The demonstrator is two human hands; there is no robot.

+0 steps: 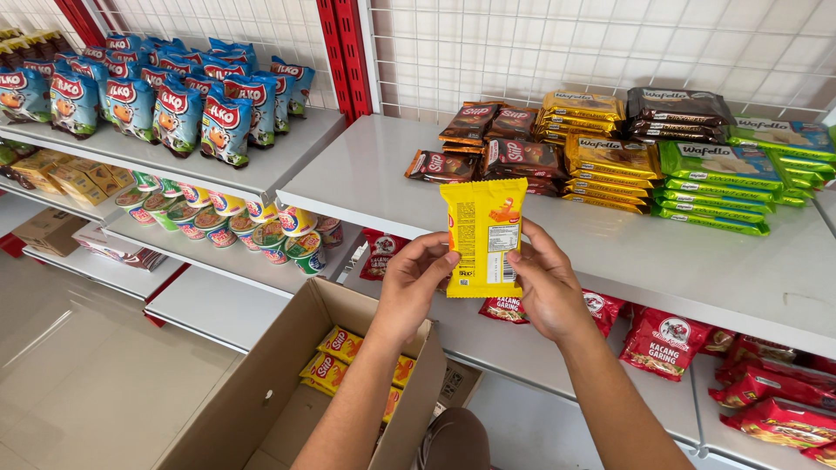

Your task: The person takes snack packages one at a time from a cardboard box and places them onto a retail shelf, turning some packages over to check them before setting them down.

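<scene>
The white shop shelf (714,270) has free space along its front edge. Your left hand (409,283) and right hand (544,292) pinch one yellow snack packet (483,235) upright above the open cardboard box (261,383), which holds about four more.

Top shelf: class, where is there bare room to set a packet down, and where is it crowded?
Bare: shelf left of the brown packets, and its front strip. Crowded: rear, with yellow and green stacks.

Glossy yellow plastic snack packet (483,237); matt brown corrugated cardboard box (261,383); smooth grey-white painted metal shelf (697,261); white wire-mesh back panel (610,43).
</scene>
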